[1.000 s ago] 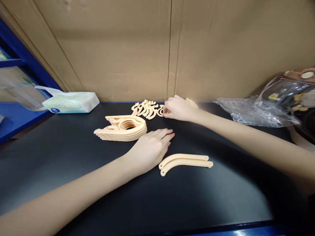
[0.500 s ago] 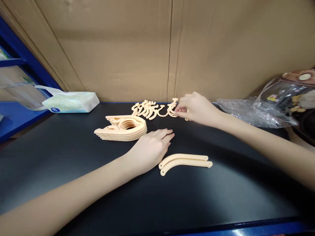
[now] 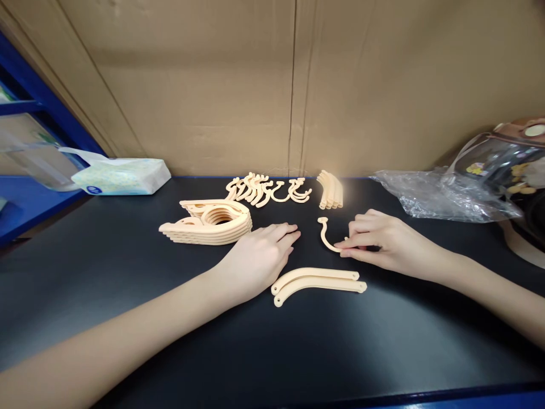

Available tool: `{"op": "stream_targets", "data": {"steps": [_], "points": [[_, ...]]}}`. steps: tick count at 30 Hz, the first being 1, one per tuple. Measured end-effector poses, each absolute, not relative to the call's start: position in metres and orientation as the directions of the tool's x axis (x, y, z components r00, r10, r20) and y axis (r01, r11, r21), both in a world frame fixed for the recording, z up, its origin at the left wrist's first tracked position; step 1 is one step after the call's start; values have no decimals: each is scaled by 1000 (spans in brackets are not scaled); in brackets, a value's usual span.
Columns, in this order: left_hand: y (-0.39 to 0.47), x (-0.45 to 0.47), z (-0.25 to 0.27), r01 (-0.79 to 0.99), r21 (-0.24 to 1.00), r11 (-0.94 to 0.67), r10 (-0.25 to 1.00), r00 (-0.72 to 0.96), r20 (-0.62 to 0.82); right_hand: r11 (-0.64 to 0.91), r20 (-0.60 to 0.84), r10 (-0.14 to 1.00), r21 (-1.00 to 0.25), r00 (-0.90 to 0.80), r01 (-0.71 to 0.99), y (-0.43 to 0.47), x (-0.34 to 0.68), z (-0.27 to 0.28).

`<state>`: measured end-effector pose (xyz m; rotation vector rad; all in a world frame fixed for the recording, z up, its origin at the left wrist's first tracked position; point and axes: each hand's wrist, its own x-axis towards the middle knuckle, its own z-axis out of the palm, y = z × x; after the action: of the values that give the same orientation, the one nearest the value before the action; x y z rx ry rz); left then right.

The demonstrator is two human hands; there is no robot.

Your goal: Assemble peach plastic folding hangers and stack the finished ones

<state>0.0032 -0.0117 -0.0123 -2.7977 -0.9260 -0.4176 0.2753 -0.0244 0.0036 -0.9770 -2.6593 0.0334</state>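
Observation:
Between the thumb and fingers of my right hand (image 3: 377, 241) is a cream plastic hanger hook (image 3: 327, 240), curved, with its knobbed end pointing away from me. My left hand (image 3: 259, 257) lies palm down on the black table, fingers stretched out and holding nothing. Close to its right side, two curved cream hanger arms (image 3: 317, 279) with holes at their ends lie side by side. On its other side rests a stack of cream hanger pieces (image 3: 208, 230), right by the knuckles.
More hooks (image 3: 258, 190) lie in a loose row by the cardboard wall (image 3: 191, 85). A bundle of curved arms (image 3: 331, 190) sits right of them. A tissue pack (image 3: 123, 176) is at the back left, a clear plastic bag (image 3: 447, 196) at the back right beside a transparent bag (image 3: 506, 159).
My right hand has come back from the hook pile toward me and rightward, bringing one hook. The bundle of arms behind it now shows. My left hand has stayed almost still.

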Motion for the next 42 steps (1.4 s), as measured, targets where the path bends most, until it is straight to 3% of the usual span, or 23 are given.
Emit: {"op": "stream_targets", "data": {"steps": [23, 32, 34, 37, 42], "points": [[-11, 4, -11, 615, -85, -784, 575, 770, 276, 770, 295, 624, -76, -724, 633, -27, 274, -1], [-14, 10, 6, 556, -283, -781, 492, 828, 270, 713, 353, 678, -101, -645, 694, -23, 283, 1], [-8, 10, 29, 609, -256, -751, 557, 792, 249, 700, 338, 692, -96, -638, 708, -21, 287, 0], [15, 3, 68, 803, -187, -565, 769, 595, 233, 692, 317, 701, -89, -638, 716, -19, 292, -3], [72, -25, 97, 934, -260, -245, 947, 288, 143, 696, 284, 705, -100, -650, 711, -19, 294, -7]]}}
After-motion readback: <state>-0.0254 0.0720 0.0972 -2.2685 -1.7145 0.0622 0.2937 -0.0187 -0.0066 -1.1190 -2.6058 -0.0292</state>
